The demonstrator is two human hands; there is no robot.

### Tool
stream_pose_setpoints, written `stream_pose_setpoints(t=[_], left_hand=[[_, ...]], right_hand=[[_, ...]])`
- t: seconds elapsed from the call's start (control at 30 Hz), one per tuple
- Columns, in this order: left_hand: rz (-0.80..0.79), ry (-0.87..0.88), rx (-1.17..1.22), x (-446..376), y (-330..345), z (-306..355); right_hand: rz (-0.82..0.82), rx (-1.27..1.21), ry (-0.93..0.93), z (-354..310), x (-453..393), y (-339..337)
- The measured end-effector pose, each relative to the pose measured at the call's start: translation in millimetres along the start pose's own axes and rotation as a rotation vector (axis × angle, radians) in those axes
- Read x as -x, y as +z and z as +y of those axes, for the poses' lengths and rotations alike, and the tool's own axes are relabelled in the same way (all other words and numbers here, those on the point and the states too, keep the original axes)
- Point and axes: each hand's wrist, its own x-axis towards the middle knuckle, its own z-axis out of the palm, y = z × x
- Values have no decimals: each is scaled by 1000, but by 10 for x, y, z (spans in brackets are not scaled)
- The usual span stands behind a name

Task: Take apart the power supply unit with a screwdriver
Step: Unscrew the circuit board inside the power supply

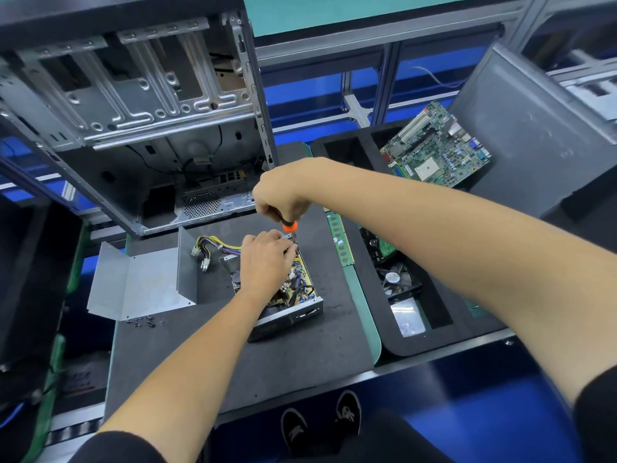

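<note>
Two hands work the opened power supply unit [287, 295] on the dark worktop [300, 355], in front of the gutted computer case [133, 111]: right hand [280, 192] grips the screwdriver [289, 227], left hand [263, 262] steadies its tip. Board screws likely under way; next, keep the tip seated.

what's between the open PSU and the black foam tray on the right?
Head view: a green RAM stick lies on the mat between the power supply unit and the foam tray.
</note>
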Motion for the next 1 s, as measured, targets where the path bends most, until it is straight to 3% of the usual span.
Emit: stream_pose_setpoints(t=[0.13,0.23,0.53,0.73,0.87,1.0], left_hand=[[7,-11,21,-6,-6,9],[4,-10,36,-3,-10,13],[3,13,51,14,17,-7],[13,-26,116,23,23,-8],[-9,-34,97,15,-1,5],[-14,-23,56,13,2,3]], right_hand=[[-50,-196,170,18,3,-7],[-106,-209,265,-33,-48,-16],[-173,16,151,-49,-76,-115],[-82,171,4,-108,-65,-62],[-6,-24,10,10,32,-94],[-11,-321,142,37,103,-40]])
